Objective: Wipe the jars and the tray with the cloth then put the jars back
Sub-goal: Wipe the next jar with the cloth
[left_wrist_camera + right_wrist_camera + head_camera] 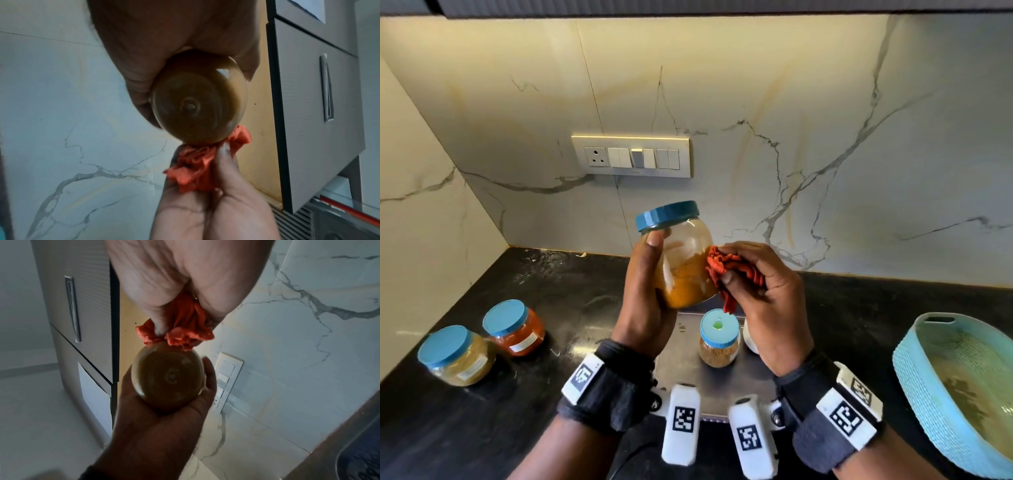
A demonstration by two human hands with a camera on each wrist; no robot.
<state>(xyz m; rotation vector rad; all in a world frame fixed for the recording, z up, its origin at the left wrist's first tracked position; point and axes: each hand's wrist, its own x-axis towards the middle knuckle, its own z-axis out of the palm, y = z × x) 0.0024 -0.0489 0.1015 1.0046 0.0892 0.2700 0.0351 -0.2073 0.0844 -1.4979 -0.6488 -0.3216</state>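
My left hand (645, 294) grips a clear jar of yellow powder (685, 260) with a blue lid, held up above the counter; its base (197, 104) (168, 378) fills both wrist views. My right hand (760, 291) holds a bunched orange cloth (726, 270) (195, 165) (180, 331) pressed against the jar's right side. Below the hands a steel tray (681, 359) carries a small brown-filled jar (719, 339). A red-filled jar (515, 327) and a yellow-filled jar (457, 354) stand on the black counter at the left.
A light blue woven basket (914, 373) sits at the right edge of the counter. A white object (750, 339) shows partly behind my right hand on the tray. A switch panel (631, 156) is on the marble wall behind.
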